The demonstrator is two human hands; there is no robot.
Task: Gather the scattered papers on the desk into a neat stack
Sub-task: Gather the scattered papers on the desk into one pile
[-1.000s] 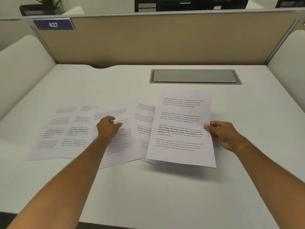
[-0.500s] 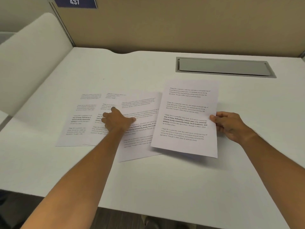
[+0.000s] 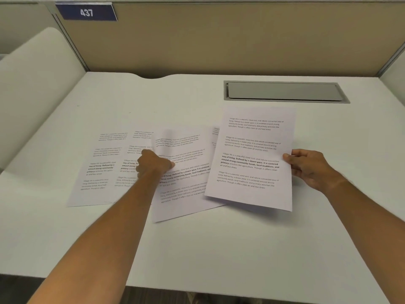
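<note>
Several printed white sheets lie overlapping on the white desk. My right hand pinches the right edge of one sheet, held slightly above the desk at centre right. A tilted sheet lies in the middle, its top edge blurred and slightly raised. My left hand presses on that sheet's left edge with fingers curled; whether it grips the paper is unclear. Two more sheets, the far-left sheet and its neighbour, lie flat to the left. A sliver of another sheet peeks from under the held one.
A grey recessed cable hatch sits at the back right of the desk. A beige partition with a blue "437" label closes the back. White curved side panels flank the desk. The desk's front edge is near my elbows.
My left hand stays on the middle sheet, whose top edge now looks lifted and blurred. The right hand keeps holding its sheet. The camera has shifted slightly.
</note>
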